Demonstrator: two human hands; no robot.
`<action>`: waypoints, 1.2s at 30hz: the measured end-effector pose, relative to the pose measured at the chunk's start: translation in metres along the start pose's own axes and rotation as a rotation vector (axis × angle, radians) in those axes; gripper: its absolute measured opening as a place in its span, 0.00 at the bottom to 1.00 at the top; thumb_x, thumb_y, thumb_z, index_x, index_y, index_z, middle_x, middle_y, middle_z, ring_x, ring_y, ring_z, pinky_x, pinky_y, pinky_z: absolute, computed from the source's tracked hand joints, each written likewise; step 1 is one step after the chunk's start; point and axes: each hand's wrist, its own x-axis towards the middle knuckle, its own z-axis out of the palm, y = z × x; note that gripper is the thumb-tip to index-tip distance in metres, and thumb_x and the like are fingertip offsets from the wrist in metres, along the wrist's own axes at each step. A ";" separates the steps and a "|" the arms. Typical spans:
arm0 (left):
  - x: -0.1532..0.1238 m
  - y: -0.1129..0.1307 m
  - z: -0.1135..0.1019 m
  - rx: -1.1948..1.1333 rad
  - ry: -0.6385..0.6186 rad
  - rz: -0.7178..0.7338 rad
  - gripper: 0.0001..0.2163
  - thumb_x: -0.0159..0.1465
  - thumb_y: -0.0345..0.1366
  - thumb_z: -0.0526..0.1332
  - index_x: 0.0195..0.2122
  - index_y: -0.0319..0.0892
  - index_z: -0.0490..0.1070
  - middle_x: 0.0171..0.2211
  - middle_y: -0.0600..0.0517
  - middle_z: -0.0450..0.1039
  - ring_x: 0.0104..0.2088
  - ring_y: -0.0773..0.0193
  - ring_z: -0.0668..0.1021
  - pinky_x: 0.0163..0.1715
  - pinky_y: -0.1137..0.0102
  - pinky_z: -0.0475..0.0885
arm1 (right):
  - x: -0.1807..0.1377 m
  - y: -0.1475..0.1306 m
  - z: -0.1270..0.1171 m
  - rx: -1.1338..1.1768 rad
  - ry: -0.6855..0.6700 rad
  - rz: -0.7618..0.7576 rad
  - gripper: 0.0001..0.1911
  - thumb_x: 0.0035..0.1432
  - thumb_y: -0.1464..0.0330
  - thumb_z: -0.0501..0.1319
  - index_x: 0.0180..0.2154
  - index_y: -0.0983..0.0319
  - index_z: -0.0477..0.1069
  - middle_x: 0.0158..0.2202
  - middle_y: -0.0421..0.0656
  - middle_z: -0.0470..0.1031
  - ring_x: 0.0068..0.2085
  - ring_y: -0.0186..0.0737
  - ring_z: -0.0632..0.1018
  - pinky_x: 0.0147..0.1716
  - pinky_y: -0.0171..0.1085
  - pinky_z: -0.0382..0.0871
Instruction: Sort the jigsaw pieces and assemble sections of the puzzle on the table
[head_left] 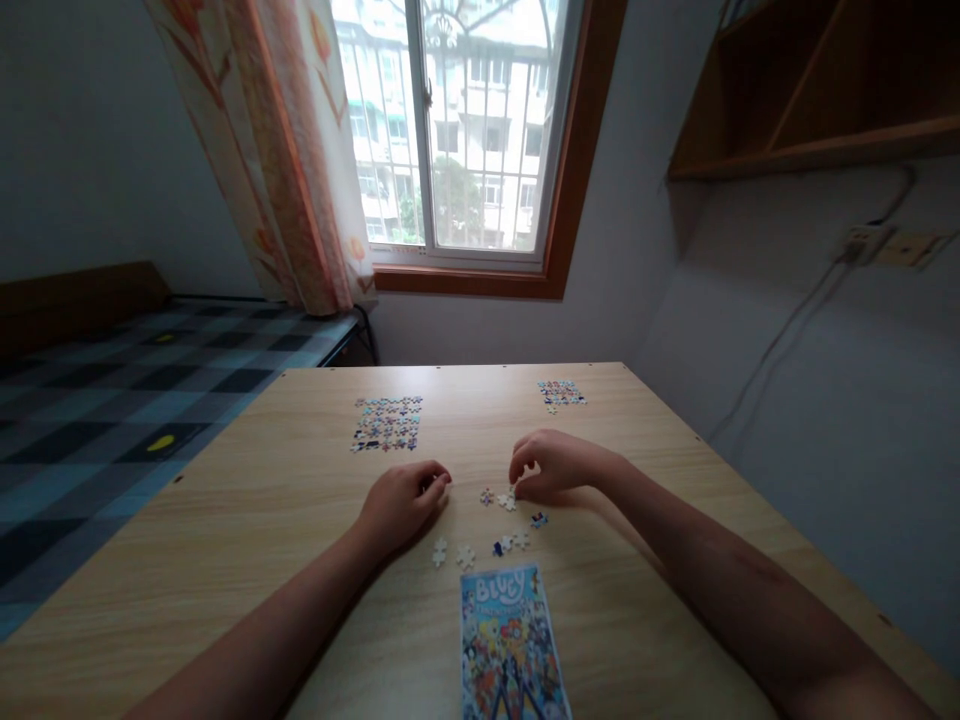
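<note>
My right hand (551,462) is bent down over the table, thumb and fingers pinched at the edge of a pale jigsaw puzzle piece (506,501). Just left of that piece lies a small patterned piece (487,496). My left hand (405,500) rests on the tabletop with its fingers curled in; nothing shows between thumb and forefinger. Nearer to me are more loose pieces: a dark printed one (539,520), a pale one (439,552) and another pale one (466,557). A small cluster (510,543) sits above the colourful "Bluey" picture sheet (510,640).
Rows of puzzle pieces (388,424) are laid out at the back left of the wooden table (300,520). A smaller block of pieces (562,392) lies at the back right. A checked bed (150,400) stands to the left, a window (480,130) beyond.
</note>
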 end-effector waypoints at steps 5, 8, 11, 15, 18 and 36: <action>0.000 -0.002 0.001 -0.003 -0.006 0.005 0.12 0.64 0.40 0.55 0.36 0.44 0.79 0.31 0.51 0.80 0.32 0.61 0.78 0.32 0.70 0.64 | 0.001 0.002 0.005 -0.036 -0.036 0.051 0.08 0.54 0.65 0.67 0.37 0.58 0.82 0.32 0.38 0.79 0.31 0.29 0.75 0.31 0.28 0.62; 0.000 -0.003 0.001 -0.008 -0.005 0.007 0.12 0.64 0.40 0.56 0.36 0.44 0.79 0.31 0.51 0.80 0.31 0.61 0.78 0.31 0.70 0.63 | -0.002 0.020 -0.001 -0.106 0.003 0.100 0.09 0.54 0.66 0.66 0.38 0.56 0.82 0.33 0.38 0.80 0.32 0.30 0.76 0.33 0.28 0.63; 0.001 -0.002 0.000 -0.008 -0.005 0.004 0.12 0.64 0.39 0.56 0.36 0.44 0.78 0.30 0.51 0.80 0.31 0.61 0.77 0.31 0.70 0.63 | -0.011 0.044 -0.009 -0.193 0.072 0.219 0.10 0.54 0.70 0.64 0.37 0.55 0.83 0.34 0.38 0.81 0.34 0.32 0.78 0.36 0.29 0.65; 0.002 -0.002 -0.001 -0.009 -0.017 0.000 0.12 0.63 0.40 0.55 0.35 0.44 0.78 0.31 0.51 0.80 0.31 0.60 0.78 0.31 0.69 0.64 | -0.033 0.078 -0.018 -0.286 0.224 0.396 0.11 0.56 0.70 0.61 0.37 0.54 0.83 0.38 0.39 0.81 0.39 0.35 0.79 0.41 0.30 0.67; 0.002 -0.003 0.000 -0.019 -0.019 0.009 0.12 0.63 0.40 0.55 0.35 0.44 0.78 0.32 0.50 0.80 0.33 0.59 0.79 0.33 0.68 0.65 | -0.045 0.100 -0.020 -0.365 0.308 0.483 0.11 0.60 0.67 0.60 0.38 0.53 0.82 0.41 0.39 0.81 0.42 0.36 0.79 0.43 0.30 0.68; 0.002 -0.004 0.001 -0.016 -0.014 0.007 0.12 0.63 0.40 0.54 0.35 0.45 0.78 0.32 0.50 0.80 0.33 0.59 0.79 0.35 0.67 0.67 | -0.040 0.128 0.000 -0.388 0.440 0.600 0.15 0.66 0.62 0.55 0.48 0.52 0.79 0.47 0.39 0.78 0.46 0.36 0.78 0.44 0.31 0.69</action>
